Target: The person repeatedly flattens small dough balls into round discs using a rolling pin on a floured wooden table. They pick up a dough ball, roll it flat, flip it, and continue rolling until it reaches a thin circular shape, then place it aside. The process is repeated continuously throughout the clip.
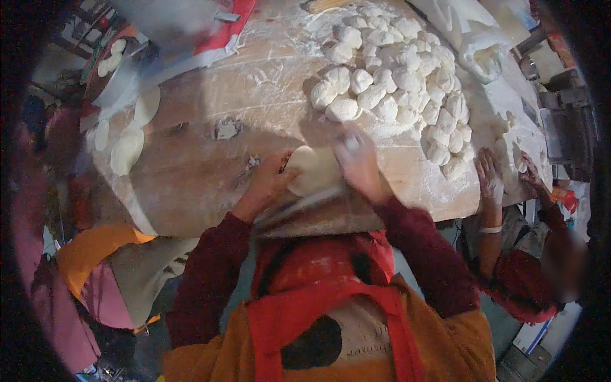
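Observation:
A flattened round of dough [316, 167] lies before me near the front edge of the floured wooden table [186, 200]. My left hand [269, 184] holds its left edge, thumb on top. At its right edge is my right hand [357, 160], blurred by motion; whether its fingers grip the dough cannot be told. Just below the round, a pale slanting streak [305, 206] is too blurred to name surely; it may be a thin rolling pin. Beyond my right hand sits a large heap of floured dough balls [405, 76].
Flat dough rounds [128, 149] lie at the table's left end. Dough scraps [228, 129] sit left of my hands. At right, another person's floured hands [490, 176] rest on the table, near a white flour sack [482, 55]. Someone in an orange garment [102, 248] is at left.

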`<action>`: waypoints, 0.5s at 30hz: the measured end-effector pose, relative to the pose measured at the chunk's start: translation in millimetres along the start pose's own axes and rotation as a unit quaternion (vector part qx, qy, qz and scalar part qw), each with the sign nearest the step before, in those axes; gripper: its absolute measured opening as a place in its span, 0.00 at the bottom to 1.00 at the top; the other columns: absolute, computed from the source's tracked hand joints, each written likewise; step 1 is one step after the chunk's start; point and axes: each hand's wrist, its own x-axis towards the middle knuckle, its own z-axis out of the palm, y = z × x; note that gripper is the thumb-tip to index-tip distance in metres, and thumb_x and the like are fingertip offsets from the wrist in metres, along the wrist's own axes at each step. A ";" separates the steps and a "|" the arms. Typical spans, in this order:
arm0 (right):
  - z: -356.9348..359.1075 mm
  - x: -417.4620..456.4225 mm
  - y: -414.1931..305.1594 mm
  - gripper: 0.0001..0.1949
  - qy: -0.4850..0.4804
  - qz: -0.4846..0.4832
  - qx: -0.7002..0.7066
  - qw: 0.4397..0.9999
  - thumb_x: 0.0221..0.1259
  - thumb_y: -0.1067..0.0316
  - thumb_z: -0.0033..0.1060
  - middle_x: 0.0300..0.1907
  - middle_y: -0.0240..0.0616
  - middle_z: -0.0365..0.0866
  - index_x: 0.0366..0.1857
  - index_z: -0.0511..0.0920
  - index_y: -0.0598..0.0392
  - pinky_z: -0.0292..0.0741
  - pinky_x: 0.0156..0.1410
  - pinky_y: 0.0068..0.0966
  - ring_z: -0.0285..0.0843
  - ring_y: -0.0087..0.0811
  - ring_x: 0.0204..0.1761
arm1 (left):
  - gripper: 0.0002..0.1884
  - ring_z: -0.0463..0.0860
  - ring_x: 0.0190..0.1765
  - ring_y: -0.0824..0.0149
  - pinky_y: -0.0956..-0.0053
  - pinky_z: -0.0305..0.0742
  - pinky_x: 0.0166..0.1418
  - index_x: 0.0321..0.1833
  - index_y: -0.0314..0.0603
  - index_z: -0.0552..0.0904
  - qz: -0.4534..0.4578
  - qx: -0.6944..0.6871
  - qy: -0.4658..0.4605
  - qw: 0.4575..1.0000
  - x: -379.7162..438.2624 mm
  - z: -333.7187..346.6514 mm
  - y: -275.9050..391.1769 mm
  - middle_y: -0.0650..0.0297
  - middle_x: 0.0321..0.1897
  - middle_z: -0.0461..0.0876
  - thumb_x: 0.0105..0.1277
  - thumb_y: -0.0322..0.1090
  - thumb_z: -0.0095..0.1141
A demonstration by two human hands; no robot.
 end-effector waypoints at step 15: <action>27.8 31.7 10.5 0.08 0.015 -0.064 -0.035 0.997 0.54 0.68 0.60 0.33 0.45 0.78 0.35 0.79 0.60 0.74 0.39 0.31 0.77 0.41 0.33 | 0.13 0.80 0.41 0.67 0.70 0.75 0.46 0.52 0.38 0.76 -0.084 -0.097 0.126 0.984 -15.6 3.4 -27.2 0.58 0.39 0.81 0.67 0.35 0.56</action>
